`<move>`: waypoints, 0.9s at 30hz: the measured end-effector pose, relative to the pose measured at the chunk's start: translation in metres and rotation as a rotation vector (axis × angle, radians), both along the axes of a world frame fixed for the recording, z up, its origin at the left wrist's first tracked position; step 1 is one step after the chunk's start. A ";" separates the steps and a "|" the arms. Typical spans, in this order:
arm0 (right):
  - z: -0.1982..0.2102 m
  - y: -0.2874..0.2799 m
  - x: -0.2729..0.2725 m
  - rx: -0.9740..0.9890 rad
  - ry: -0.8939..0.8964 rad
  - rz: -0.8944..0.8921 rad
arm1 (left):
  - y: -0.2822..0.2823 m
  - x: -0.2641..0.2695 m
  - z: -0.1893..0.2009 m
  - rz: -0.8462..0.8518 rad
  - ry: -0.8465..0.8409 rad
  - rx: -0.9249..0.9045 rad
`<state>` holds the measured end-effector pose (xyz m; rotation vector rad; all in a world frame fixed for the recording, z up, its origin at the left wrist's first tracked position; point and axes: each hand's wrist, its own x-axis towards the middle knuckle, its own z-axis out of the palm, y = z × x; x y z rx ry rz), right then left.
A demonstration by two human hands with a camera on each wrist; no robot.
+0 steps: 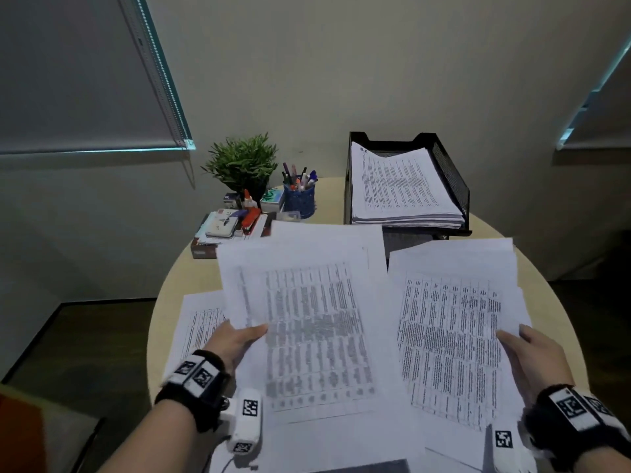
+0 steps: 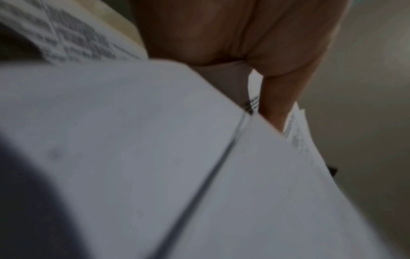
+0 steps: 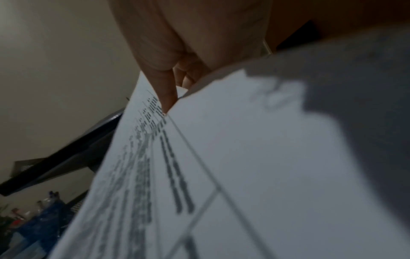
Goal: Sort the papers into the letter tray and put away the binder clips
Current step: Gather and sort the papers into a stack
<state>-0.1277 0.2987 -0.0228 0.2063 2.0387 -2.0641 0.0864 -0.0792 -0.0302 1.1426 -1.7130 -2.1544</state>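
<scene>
My left hand [image 1: 239,339] grips a sheaf of printed papers [image 1: 307,319] by its left edge, thumb on top, lifted over the round table [image 1: 164,302]. My right hand [image 1: 526,356] holds a second sheaf of printed papers [image 1: 450,336] by its right edge. In the left wrist view my thumb [image 2: 277,105] presses onto the sheets [image 2: 155,157]. The right wrist view shows my thumb [image 3: 166,94] on the printed page [image 3: 221,175]. A black mesh letter tray [image 1: 450,172] at the back right holds a stack of papers [image 1: 403,186]. No binder clips show.
Another printed sheet [image 1: 198,322] lies on the table's left side under my left hand. At the back stand a potted plant [image 1: 242,162], a blue pen cup [image 1: 300,196], and a pile of stationery with a red stapler [image 1: 251,220].
</scene>
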 end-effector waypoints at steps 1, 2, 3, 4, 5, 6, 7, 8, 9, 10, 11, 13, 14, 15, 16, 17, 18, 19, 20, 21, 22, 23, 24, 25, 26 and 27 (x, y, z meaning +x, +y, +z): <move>0.007 -0.002 0.002 0.017 0.027 -0.008 | 0.006 -0.006 -0.010 0.011 -0.078 -0.060; 0.012 -0.002 -0.001 0.066 0.071 -0.004 | 0.013 -0.011 -0.016 0.006 -0.156 -0.096; 0.022 -0.002 -0.003 0.183 0.112 -0.007 | 0.016 -0.016 -0.024 -0.006 -0.232 -0.123; 0.036 -0.003 -0.004 0.305 0.169 0.001 | 0.021 -0.019 -0.028 -0.011 -0.286 -0.143; 0.046 -0.001 -0.009 0.418 0.243 0.004 | 0.024 -0.022 -0.034 -0.027 -0.317 -0.148; 0.059 0.000 -0.011 0.514 0.324 0.030 | 0.026 -0.025 -0.041 -0.027 -0.315 -0.145; 0.072 -0.001 -0.011 0.540 0.380 0.048 | 0.029 -0.027 -0.043 -0.026 -0.290 -0.122; 0.082 -0.001 -0.010 0.534 0.411 0.061 | 0.030 -0.028 -0.045 -0.010 -0.241 -0.081; 0.090 -0.003 -0.009 0.436 0.418 0.055 | 0.030 -0.029 -0.047 0.016 -0.176 -0.038; 0.099 -0.006 -0.005 0.282 0.387 0.057 | 0.030 -0.030 -0.048 0.057 -0.121 -0.009; 0.104 -0.010 -0.003 0.163 0.326 0.062 | 0.029 -0.032 -0.047 0.111 -0.089 -0.003; 0.110 -0.021 0.003 0.092 0.255 0.133 | 0.029 -0.034 -0.043 0.187 -0.071 -0.005; 0.104 -0.026 0.003 0.101 0.229 0.148 | 0.030 -0.035 -0.042 0.200 -0.080 -0.008; 0.096 -0.030 0.001 0.113 0.201 0.155 | 0.031 -0.034 -0.040 0.189 -0.094 -0.045; 0.083 -0.034 0.000 0.117 0.176 0.162 | 0.033 -0.034 -0.039 0.157 -0.121 -0.078; 0.069 -0.039 -0.001 0.113 0.150 0.178 | 0.035 -0.033 -0.038 0.126 -0.140 -0.129; 0.055 -0.045 0.000 0.124 0.113 0.175 | 0.037 -0.032 -0.039 0.106 -0.161 -0.148; 0.041 -0.049 0.001 0.134 0.072 0.178 | 0.038 -0.032 -0.040 0.090 -0.179 -0.186; 0.020 -0.051 -0.001 0.150 0.031 0.172 | 0.038 -0.031 -0.038 0.076 -0.188 -0.151; 0.001 -0.052 -0.003 0.157 -0.020 0.165 | 0.038 -0.031 -0.040 0.062 -0.198 -0.137; -0.017 -0.052 -0.005 0.188 -0.076 0.165 | 0.038 -0.032 -0.041 0.062 -0.214 -0.094; -0.036 -0.050 -0.010 0.236 -0.110 0.186 | 0.036 -0.034 -0.046 0.074 -0.199 -0.074; -0.046 -0.052 -0.011 0.345 -0.114 0.228 | 0.036 -0.035 -0.049 0.088 -0.190 -0.012; -0.047 -0.054 -0.008 0.484 -0.093 0.278 | 0.033 -0.035 -0.055 0.122 -0.170 0.016; -0.049 -0.053 -0.009 0.633 -0.059 0.281 | 0.029 -0.036 -0.064 0.144 -0.138 0.053; -0.048 -0.053 -0.010 0.726 -0.043 0.274 | 0.028 -0.036 -0.066 0.128 -0.145 0.086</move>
